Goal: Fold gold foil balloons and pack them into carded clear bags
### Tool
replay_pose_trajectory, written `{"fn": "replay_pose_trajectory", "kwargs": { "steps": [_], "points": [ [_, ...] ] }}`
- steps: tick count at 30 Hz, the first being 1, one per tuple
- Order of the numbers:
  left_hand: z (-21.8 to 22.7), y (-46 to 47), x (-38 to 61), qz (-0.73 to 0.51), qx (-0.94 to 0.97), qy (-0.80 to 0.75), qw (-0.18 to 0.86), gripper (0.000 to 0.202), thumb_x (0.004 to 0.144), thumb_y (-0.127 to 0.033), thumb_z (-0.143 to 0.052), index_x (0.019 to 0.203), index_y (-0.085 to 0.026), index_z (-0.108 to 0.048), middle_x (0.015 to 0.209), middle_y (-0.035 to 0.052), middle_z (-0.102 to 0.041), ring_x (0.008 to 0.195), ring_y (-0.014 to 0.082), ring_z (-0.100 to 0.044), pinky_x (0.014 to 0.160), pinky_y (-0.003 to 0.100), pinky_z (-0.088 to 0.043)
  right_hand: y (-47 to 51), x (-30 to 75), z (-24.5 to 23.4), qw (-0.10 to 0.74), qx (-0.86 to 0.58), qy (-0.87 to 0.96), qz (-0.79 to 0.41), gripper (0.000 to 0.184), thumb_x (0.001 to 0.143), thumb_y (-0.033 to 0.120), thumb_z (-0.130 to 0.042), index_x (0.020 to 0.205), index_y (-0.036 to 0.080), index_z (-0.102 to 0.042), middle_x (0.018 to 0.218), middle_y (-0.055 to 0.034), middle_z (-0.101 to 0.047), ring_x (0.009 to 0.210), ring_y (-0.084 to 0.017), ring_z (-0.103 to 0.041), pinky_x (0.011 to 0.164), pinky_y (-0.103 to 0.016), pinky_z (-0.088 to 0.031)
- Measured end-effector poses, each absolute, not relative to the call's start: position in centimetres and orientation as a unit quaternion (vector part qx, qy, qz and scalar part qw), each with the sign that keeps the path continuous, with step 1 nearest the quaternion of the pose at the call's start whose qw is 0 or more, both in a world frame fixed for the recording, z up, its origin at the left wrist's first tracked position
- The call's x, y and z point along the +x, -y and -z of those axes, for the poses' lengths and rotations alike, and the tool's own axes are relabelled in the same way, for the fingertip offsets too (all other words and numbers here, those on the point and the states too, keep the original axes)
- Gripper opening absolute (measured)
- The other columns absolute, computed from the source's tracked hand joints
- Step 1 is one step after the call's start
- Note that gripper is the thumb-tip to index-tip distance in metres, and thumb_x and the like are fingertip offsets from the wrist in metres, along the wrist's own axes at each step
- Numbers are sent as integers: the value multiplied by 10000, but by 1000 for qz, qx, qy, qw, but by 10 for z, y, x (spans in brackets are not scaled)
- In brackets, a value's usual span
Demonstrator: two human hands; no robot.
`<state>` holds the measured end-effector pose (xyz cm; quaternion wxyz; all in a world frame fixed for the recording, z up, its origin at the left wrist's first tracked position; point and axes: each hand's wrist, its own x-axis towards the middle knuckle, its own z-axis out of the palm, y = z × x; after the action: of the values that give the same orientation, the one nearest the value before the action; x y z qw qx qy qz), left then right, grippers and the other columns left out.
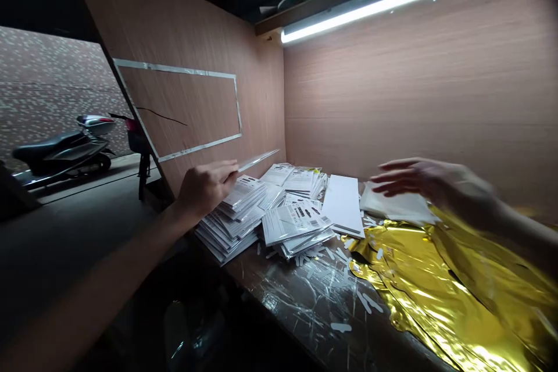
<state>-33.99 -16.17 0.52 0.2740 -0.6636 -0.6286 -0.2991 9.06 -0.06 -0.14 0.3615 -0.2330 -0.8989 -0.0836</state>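
Note:
My left hand (204,190) pinches the edge of a flat, clear-wrapped packet (258,159) seen almost edge-on. Below it lie uneven stacks of white printed packets (244,209) in clear wrapping. My right hand (425,180) hovers with its fingers stretched out, slightly blurred, and nothing shows in it. Beneath those fingers is a pile of clear plastic sleeves (396,203). A stack of plain white cards (342,203) lies between the packets and the sleeves. Shiny gold foil sheets (436,285) spread under my right forearm.
Small white paper strips (341,327) are scattered over the dark table (296,308). Wooden panels (414,87) enclose the back and left. A lit tube lamp (392,3) runs overhead. Beyond the left panel, a motor scooter (65,148) stands on the floor.

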Motion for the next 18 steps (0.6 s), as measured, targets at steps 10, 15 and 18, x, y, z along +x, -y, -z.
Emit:
{"fn": "replay_pose_trajectory", "kwargs": {
  "steps": [10,15,18],
  "points": [
    [46,167,-375,180,-691,679,175,357,869,-297,-564,1149,-234,-776,1216,50,-775,1148,264,-723,1056,365,-532,12,-78,14,214,-31,974,70,406,925,180,-623,1325,219,-689,1256,-78,-743,1098,-264,-715,958,-407,-576],
    [45,163,-376,158,-680,694,176,442,832,-541,-680,1103,-210,-789,1180,84,-785,1141,315,-721,1051,419,-526,-1,-117,39,174,-78,982,-2,383,897,199,-622,1262,191,-737,1198,-109,-760,1082,-286,-715,922,-390,-552],
    [39,161,-378,155,-663,708,187,414,856,-560,-663,1078,-239,-801,1108,69,-805,1027,316,-758,973,425,-556,-4,-144,54,159,-88,983,-32,340,900,215,-617,1204,193,-768,1174,-113,-769,1085,-273,-714,910,-345,-532]
  ]
}}
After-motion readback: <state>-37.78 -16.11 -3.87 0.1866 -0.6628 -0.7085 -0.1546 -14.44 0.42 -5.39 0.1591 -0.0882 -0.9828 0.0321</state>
